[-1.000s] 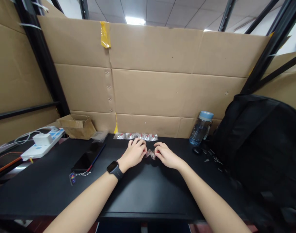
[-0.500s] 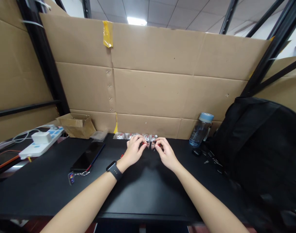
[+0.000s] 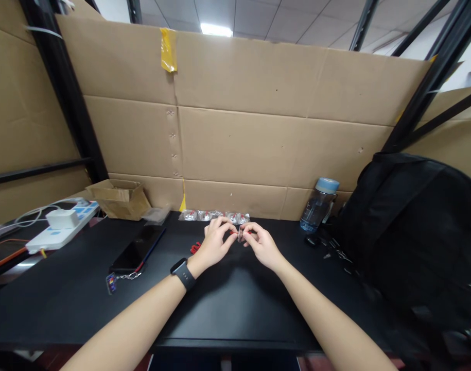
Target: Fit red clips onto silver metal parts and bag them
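Over the black table, my left hand [image 3: 216,245], with a dark watch [image 3: 183,272] on its wrist, pinches a small round shiny piece with a red part between thumb and fingers. Facing it, my right hand [image 3: 264,248] is closed on a similar round shiny piece [image 3: 240,234] with a red part. The two pieces meet between the fingertips; fingers hide much of them, so their exact kind cannot be made out. Small red pieces [image 3: 195,248] lie beside my left hand. Behind both hands runs a row of clear packets [image 3: 204,215] with shiny, red-marked contents.
At left are a phone [image 3: 138,250] with a keychain, an open cardboard box [image 3: 121,198] and a white power strip [image 3: 63,232]. A water bottle [image 3: 319,203], keys [image 3: 337,250] and a black backpack [image 3: 416,237] occupy the right. A cardboard wall [image 3: 235,149] closes the back.
My hands have moved together, and the two round pieces, apart before, now meet. The red pieces beside my left hand show more fully. The view has shifted slightly.
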Demonstrator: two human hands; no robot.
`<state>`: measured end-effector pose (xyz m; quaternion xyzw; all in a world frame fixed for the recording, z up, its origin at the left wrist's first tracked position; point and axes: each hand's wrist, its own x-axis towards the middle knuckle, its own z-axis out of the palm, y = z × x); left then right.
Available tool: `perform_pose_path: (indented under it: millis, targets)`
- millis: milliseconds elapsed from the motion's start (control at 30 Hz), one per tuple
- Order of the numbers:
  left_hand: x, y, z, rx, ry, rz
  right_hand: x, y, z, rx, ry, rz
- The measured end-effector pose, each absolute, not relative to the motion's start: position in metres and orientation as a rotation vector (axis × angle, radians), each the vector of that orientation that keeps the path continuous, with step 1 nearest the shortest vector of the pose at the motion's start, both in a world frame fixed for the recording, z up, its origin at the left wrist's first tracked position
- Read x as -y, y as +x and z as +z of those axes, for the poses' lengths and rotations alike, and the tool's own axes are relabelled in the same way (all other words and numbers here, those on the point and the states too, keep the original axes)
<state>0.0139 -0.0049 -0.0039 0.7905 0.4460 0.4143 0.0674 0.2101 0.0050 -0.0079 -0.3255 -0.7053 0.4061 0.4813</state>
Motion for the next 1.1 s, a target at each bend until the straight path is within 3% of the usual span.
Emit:
perform_pose_path:
  millis: [600,1100]
  targets:
    - [0.001,0.011,-0.005,-1.436,2.407,1.198,0.000,0.208,-0.004,1.308,-0.794,1.471]
    - [-0.022,-0.022,-0.016,-1.787,2.430,0.929,-0.009,0.237,0.017,1.256,-0.827,1.298]
